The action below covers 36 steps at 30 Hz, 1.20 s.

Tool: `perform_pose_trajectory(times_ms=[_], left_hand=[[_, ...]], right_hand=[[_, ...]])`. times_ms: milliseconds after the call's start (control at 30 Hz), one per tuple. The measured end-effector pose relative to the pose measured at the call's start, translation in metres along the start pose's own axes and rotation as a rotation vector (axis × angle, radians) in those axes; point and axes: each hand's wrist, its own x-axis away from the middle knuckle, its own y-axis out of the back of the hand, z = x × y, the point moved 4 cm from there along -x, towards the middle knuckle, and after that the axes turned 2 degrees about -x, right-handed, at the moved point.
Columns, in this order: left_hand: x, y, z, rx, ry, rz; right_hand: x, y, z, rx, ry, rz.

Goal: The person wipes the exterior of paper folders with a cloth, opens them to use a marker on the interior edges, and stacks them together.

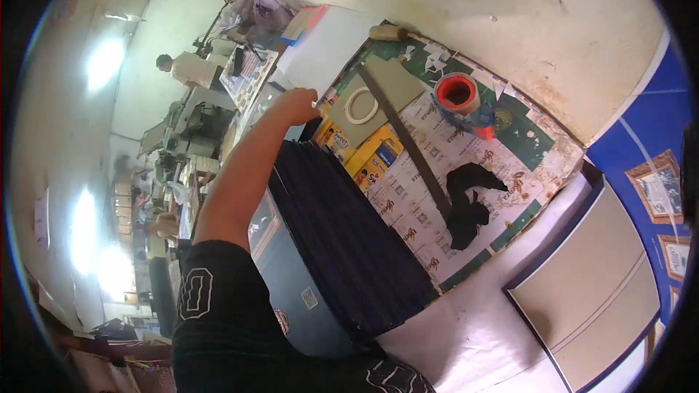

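Messy table point(526, 140) right of centre; left hand point(293, 107) sits upper left of centre, just past the dark blue stack point(349, 229), fingers curled, can't tell what they're gripping, if anything.

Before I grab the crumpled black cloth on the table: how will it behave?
Likely floppy: the black cloth lies in loose folds with a curled tail. Unlikely to roll, given that irregular heap. May nudge the long dark strip, whose lower end meets it.
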Motion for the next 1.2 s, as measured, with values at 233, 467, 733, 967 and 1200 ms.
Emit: perform_pose_trajectory(times_ms=[233,467,733,967,1200], left_hand=[[-0.003,-0.024,0.038,-0.058,0.035,0.054],[-0.020,-0.045,0.057,-0.076,0.066,0.017],[-0.041,-0.096,0.028,-0.452,-0.309,0.619],[-0.008,-0.012,-0.096,0.117,-0.094,-0.015],[-0.021,-0.020,-0.112,0.059,-0.201,0.055]], right_hand=[[-0.016,-0.037,0.028,0.196,0.212,0.037],[-0.016,-0.050,0.030,0.216,0.152,-0.004],[-0.026,-0.053,0.024,0.259,0.042,0.014],[-0.024,-0.055,0.005,0.328,0.141,-0.051],[-0.028,-0.049,0.011,0.268,0.186,-0.110]])
